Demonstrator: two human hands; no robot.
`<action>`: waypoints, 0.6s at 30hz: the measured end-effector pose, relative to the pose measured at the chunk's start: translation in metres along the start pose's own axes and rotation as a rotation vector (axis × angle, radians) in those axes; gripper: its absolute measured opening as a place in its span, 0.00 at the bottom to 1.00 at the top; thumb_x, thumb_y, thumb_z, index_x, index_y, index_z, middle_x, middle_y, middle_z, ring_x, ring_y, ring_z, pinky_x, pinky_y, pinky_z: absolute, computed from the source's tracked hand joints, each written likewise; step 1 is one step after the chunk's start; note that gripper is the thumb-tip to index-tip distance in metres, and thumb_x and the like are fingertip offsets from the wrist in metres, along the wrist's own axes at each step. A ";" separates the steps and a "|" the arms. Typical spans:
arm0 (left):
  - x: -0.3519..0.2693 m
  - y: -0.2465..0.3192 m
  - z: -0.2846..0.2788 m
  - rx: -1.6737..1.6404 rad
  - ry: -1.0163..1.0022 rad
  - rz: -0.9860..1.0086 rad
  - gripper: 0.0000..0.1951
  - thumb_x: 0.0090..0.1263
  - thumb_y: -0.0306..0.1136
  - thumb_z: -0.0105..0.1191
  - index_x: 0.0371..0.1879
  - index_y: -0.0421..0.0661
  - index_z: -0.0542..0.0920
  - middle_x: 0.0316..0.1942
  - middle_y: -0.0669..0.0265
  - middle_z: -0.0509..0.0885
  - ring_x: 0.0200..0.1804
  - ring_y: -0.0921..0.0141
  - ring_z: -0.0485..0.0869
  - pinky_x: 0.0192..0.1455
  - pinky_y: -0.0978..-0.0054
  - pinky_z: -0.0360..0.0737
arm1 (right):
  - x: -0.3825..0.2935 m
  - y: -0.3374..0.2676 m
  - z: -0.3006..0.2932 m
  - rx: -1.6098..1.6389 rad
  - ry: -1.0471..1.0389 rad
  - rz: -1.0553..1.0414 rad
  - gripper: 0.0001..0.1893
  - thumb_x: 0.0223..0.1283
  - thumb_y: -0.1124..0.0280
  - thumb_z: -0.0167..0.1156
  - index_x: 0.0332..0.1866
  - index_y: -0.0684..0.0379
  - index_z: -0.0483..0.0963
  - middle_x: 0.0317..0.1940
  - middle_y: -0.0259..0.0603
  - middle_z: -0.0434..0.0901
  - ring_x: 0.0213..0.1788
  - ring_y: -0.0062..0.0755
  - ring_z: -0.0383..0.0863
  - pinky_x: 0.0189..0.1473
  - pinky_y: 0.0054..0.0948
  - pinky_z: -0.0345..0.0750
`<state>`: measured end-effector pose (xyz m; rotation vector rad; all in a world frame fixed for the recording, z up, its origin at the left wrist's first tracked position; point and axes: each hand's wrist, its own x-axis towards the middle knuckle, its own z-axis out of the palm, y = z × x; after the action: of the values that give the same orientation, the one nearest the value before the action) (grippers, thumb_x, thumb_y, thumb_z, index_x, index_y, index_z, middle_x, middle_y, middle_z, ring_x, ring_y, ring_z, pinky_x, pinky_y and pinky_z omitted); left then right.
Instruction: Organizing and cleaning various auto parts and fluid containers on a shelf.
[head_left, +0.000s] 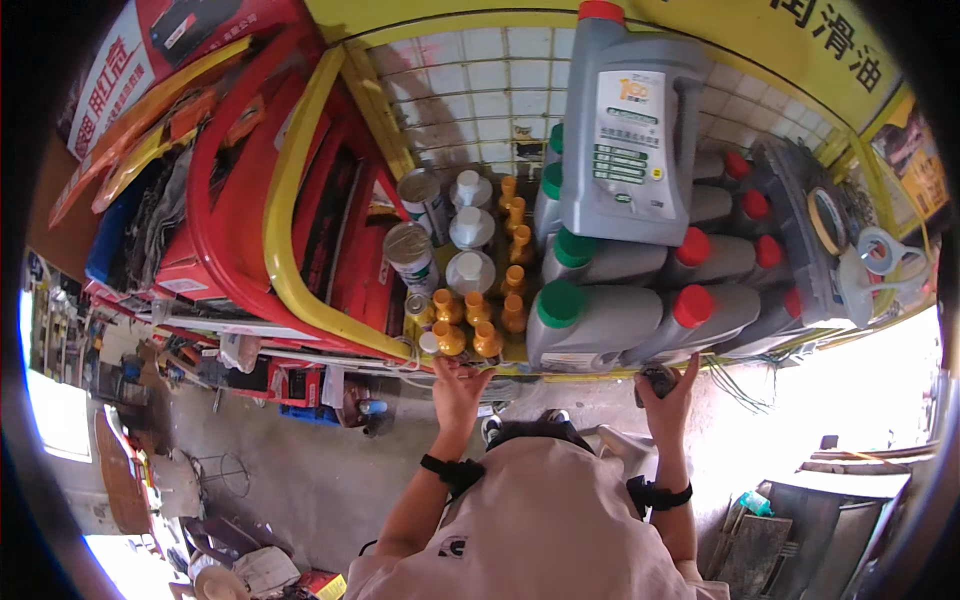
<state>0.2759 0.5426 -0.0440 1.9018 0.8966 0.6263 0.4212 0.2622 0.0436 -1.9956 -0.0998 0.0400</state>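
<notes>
At the front edge of a yellow metal shelf (600, 375), my left hand (459, 390) has its fingers spread beside a small white-capped bottle (428, 343) and the orange bottles (487, 341); whether it touches them is unclear. Lower right of centre, my right hand (667, 397) holds a dark rounded object (657, 380), kind unclear, just below the shelf edge. Grey jugs with green caps (561, 304) and red caps (693, 306) stand above it. A large grey jug (626, 150) rests on top of them. White-capped bottles (470, 271) and metal cans (411, 255) stand left of the jugs.
Red boxes (322, 225) fill a rack on the left behind a curved yellow rail (281, 225). On the right stand a grey plastic bin (795, 232), a roll of tape (826, 220) and white funnels (862, 274). Thin wires (739, 386) hang below the shelf edge.
</notes>
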 end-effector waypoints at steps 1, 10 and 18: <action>-0.001 -0.004 0.005 -0.013 -0.024 -0.056 0.32 0.58 0.37 0.74 0.47 0.40 0.61 0.29 0.58 0.87 0.34 0.60 0.88 0.36 0.66 0.81 | 0.000 0.000 -0.001 -0.012 -0.008 0.003 0.55 0.52 0.74 0.72 0.79 0.61 0.39 0.41 0.49 0.81 0.39 0.36 0.82 0.42 0.32 0.79; 0.003 0.009 0.022 -0.007 0.000 -0.100 0.29 0.58 0.40 0.73 0.45 0.41 0.65 0.31 0.57 0.86 0.34 0.58 0.88 0.35 0.64 0.80 | 0.002 0.012 -0.006 -0.025 -0.025 -0.065 0.56 0.52 0.73 0.73 0.78 0.61 0.38 0.41 0.49 0.81 0.40 0.36 0.82 0.43 0.33 0.79; 0.005 0.023 0.015 -0.137 -0.049 -0.173 0.26 0.61 0.37 0.71 0.43 0.38 0.66 0.32 0.56 0.86 0.29 0.62 0.88 0.30 0.69 0.80 | 0.002 0.006 -0.007 -0.010 -0.053 -0.039 0.56 0.52 0.72 0.72 0.78 0.61 0.38 0.40 0.49 0.81 0.39 0.37 0.82 0.43 0.33 0.79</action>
<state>0.2975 0.5315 -0.0296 1.6899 0.9502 0.5217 0.4242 0.2530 0.0410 -2.0026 -0.1730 0.0678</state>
